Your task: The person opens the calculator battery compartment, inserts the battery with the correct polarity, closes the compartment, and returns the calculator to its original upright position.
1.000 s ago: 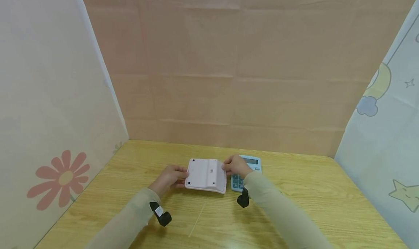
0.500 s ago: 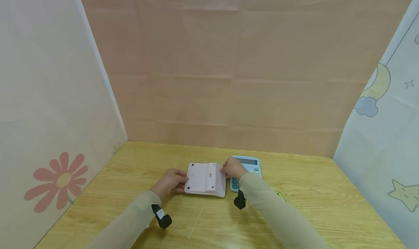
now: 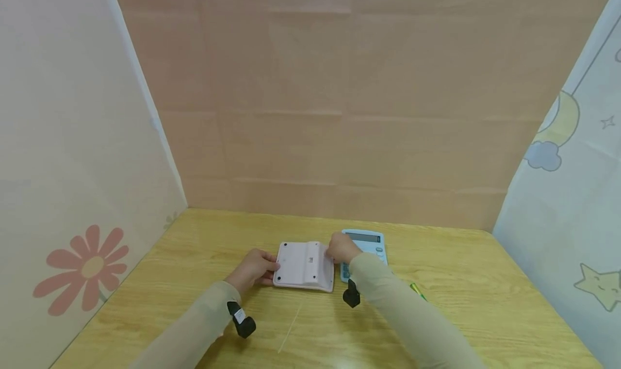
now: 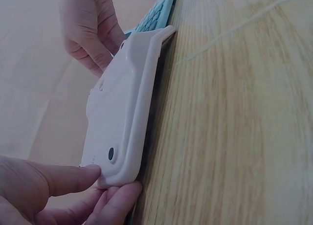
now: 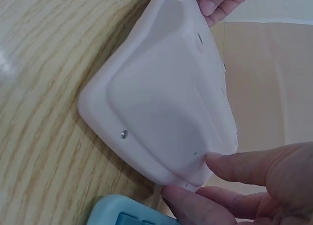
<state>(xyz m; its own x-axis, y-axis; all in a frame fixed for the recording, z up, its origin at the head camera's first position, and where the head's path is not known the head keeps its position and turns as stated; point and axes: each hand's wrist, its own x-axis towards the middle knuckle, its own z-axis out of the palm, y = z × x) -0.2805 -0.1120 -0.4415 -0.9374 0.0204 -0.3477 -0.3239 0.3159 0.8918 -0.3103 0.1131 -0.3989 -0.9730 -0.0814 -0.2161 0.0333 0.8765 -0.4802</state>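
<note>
Pale pink calculator (image 3: 293, 264), underside up, now lower toward the wooden table (image 3: 441, 261) than a second ago.
The left hand (image 3: 253, 267) and right hand (image 3: 342, 248) pinch opposite ends, apparently steadying it; table contact is unclear. A blue calculator (image 3: 372, 246) lies just beside.

Two hands (image 3: 252, 268), two black wrist cameras (image 3: 244, 326) — one pale device (image 3: 293, 265), one blue calculator (image 3: 371, 246), one green-yellow item (image 3: 416, 290), one table (image 3: 466, 269).
</note>
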